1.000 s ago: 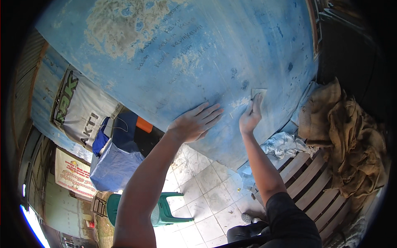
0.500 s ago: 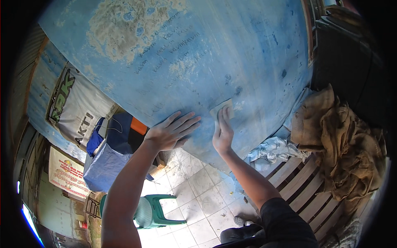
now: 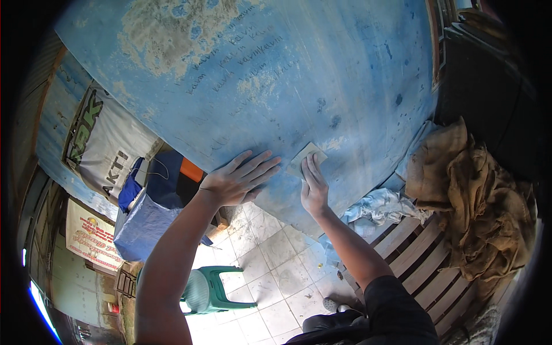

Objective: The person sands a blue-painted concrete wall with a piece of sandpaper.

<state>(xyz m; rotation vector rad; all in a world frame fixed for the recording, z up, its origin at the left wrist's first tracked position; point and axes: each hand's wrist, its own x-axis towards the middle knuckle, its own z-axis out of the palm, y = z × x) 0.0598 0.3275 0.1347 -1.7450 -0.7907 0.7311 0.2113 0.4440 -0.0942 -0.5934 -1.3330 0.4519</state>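
Observation:
Against a blue painted wall (image 3: pixel 356 98), my right hand (image 3: pixel 314 187) presses a pale square sheet of sandpaper (image 3: pixel 299 160). Its fingertips lie on the sheet and the thumb is tucked in, partly hidden. To the left, my left hand (image 3: pixel 241 178) rests flat on the wall near its lower edge, fingers spread, holding nothing. The paint is worn to grey above, with rows of dark handwriting beneath the worn patch. Small pale scuffs show just right of the sandpaper.
Below right are a slatted wooden pallet (image 3: pixel 422 247), brown sacking (image 3: pixel 466 195) and crumpled pale plastic (image 3: pixel 382 207). A green plastic stool (image 3: pixel 221 287) stands on the tiled floor (image 3: pixel 276 259) at lower left. Blue sheeting (image 3: pixel 149 227) and a white banner (image 3: pixel 118 144) are further left.
My right hand and the sandpaper have shifted slightly right, and more of the sheet shows now. My left hand stays flat in nearly the same place on the wall.

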